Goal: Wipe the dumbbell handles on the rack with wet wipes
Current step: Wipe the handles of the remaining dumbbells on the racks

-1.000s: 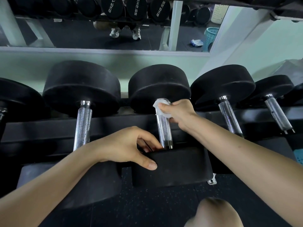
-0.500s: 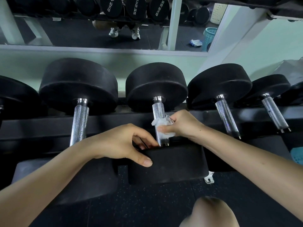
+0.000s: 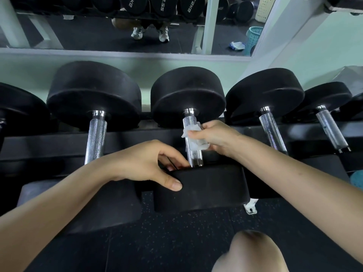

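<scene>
Nearest, the left hand (image 3: 149,163) clamps the near head (image 3: 202,187) of the middle dumbbell at the rack's (image 3: 39,146) front edge. Beyond, the right hand (image 3: 214,137) pinches a wet wipe (image 3: 195,139) around the handle (image 3: 193,142) mid-length; neighbouring handles stand well apart.

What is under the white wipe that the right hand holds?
The wipe lies on the knurled metal handle of the middle dumbbell. Bare handle shows above and below it; the part beneath is covered.
</scene>
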### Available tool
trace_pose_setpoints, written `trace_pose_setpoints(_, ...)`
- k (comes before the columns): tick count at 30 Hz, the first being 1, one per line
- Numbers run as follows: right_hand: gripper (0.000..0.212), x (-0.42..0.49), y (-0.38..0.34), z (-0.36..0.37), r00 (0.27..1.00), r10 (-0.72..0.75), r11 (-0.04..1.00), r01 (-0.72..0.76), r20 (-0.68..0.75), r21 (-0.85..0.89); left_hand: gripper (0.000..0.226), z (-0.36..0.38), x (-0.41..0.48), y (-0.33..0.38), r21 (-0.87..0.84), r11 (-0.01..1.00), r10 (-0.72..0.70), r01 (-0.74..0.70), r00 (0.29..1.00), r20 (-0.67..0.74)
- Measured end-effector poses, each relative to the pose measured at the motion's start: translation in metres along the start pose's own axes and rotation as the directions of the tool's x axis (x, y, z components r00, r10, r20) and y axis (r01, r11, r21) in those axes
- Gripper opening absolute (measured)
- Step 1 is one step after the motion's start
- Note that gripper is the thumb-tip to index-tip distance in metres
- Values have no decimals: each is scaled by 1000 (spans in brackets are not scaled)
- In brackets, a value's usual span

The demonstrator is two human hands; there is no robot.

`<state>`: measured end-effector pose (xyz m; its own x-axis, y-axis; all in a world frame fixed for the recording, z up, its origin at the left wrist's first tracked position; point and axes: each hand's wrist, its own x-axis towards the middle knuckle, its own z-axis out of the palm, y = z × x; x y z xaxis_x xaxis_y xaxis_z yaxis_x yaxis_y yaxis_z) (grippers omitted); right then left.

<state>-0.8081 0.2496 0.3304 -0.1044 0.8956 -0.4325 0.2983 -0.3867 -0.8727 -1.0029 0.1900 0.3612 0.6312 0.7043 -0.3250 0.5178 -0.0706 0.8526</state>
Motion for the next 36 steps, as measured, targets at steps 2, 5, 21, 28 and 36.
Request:
trace_pose_setpoints(2,10,-5,3,-2,1000,15,998,-14,20,-69,42,0,0,0,8,1000,5,-5,1000,5)
trace_pose_setpoints(5,24,-15,9,-7,992,69,923,-24,102,-384,43,-1,0,0,29,1000,5,-6,1000,16)
trace_pose_setpoints(21,11,-10,-1,-3,997,24,999,-22,68,-40,33,-5,-5,4,57,997,49,-47,999,-20)
trace_pose_setpoints(28,59,-23,12,-27,977,-146,953,97,-154,-288,17,-36,13,35,458,885,353,-76,752,-556)
trace_pose_setpoints(36,33,-18,15,-32,924,-330,740,127,-191,-661,35,-44,77,21,587,808,458,49,573,-679)
